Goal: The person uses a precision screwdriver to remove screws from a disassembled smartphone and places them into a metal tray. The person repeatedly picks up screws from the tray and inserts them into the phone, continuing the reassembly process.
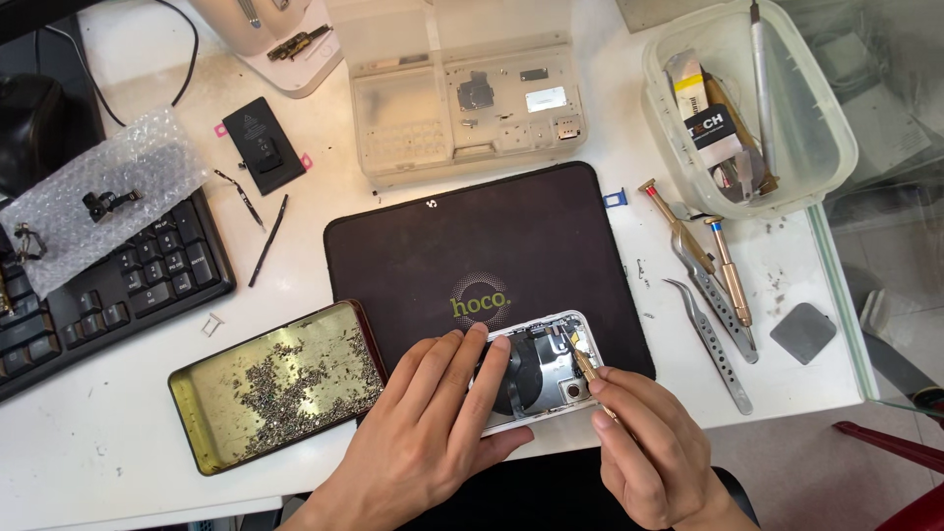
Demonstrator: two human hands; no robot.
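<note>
At lower centre, the left hand (428,418) presses flat, fingers released, on the opened phone (541,369); the right hand (649,447) fingers grasp a gold screwdriver (587,368) touching its inside, over the black mat (472,261).

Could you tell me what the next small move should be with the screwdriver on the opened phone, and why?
Probably a steady turn in place. The right hand holds the screwdriver with its tip down inside the opened phone near the upper right corner, while the left hand presses the phone flat on the dark mat.
</note>
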